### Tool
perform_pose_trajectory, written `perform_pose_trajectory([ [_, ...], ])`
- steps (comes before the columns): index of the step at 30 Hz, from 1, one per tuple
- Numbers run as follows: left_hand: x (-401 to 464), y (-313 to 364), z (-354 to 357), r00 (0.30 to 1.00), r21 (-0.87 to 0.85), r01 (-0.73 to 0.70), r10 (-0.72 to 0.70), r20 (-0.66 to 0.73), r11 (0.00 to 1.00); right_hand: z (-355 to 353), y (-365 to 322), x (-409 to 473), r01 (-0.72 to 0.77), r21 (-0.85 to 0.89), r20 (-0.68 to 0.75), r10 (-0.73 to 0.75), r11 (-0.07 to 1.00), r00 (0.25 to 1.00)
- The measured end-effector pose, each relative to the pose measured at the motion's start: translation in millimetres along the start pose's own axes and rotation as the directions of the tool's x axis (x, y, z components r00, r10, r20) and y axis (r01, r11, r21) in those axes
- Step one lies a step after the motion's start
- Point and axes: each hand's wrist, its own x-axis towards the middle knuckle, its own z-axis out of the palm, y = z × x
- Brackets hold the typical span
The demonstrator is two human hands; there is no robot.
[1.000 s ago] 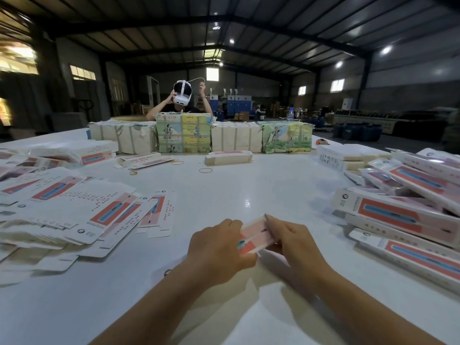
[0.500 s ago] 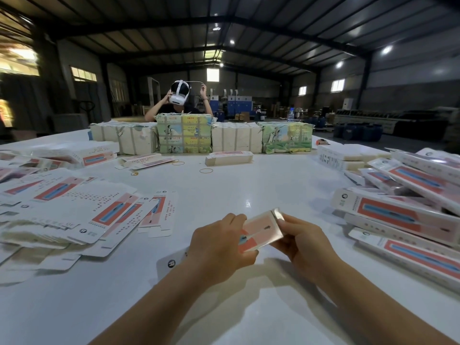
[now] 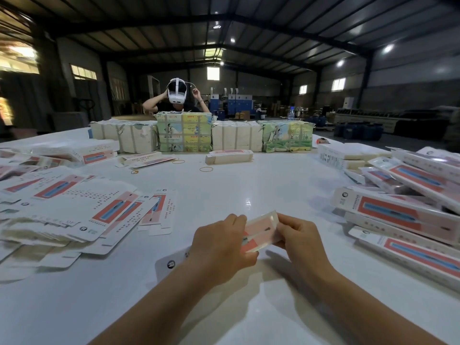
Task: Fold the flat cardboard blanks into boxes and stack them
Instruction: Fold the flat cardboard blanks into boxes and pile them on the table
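At six o'clock on the white table (image 3: 224, 190), the left hand (image 3: 220, 245) and right hand (image 3: 302, 241) grip a half-folded cardboard blank (image 3: 260, 231), fingers curled round its ends.

Blanks (image 3: 74, 207) left, boxes (image 3: 403, 215) right

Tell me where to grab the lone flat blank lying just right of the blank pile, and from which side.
Probably take the lone flat blank by its near end, coming from the open table on its right. That end and the right long edge look free, while the spread pile of blanks crowds its left edge; being flat, it needs an edge lifted first.
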Motion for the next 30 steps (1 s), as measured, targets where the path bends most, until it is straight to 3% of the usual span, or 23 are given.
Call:
perform_pose_trajectory([
  [3,2,4,0,0.998,0.107,-0.048,0.052,-0.036,0.993,-3,4,5,-0.029,0.006,-0.053,0.030,1.000,0.998],
  [5,2,4,-1,0.992,0.151,-0.105,0.114,-0.050,0.983,-6,5,9,-0.104,0.112,-0.056,0.110,0.988,0.992],
  [7,2,1,-2,0.987,0.147,-0.130,0.142,-0.075,0.981,-9,4,11,-0.165,0.234,-0.019,0.174,0.958,0.985],
  [9,1,-1,-3,0.988,0.122,-0.114,0.125,-0.091,0.986,-10,2,11,-0.144,0.254,0.017,0.144,0.956,0.989],
  [13,1,0,-2,0.996,0.077,-0.060,0.065,-0.067,0.995,-7,0,4,0.043,0.007,0.010,-0.043,0.999,0.999],
  [17,1,2,-2,0.997,0.028,-0.028,0.029,-0.066,0.999,-5,-2,-1,0.190,-0.261,-0.011,-0.200,0.946,0.980],
  [23,1,5,-5,0.998,0.043,0.001,0.002,-0.062,0.999,3,-8,-12,0.288,-0.378,0.108,-0.267,0.880,0.958],
  [27,2,5,-5,0.997,0.030,0.023,-0.021,-0.068,0.999,3,-7,-10,0.273,-0.288,0.137,-0.243,0.918,0.960],
  [30,4,-1,-7,0.996,-0.052,0.057,-0.060,-0.068,0.997,1,-9,-4,0.151,-0.005,0.161,-0.148,0.989,0.976],
])
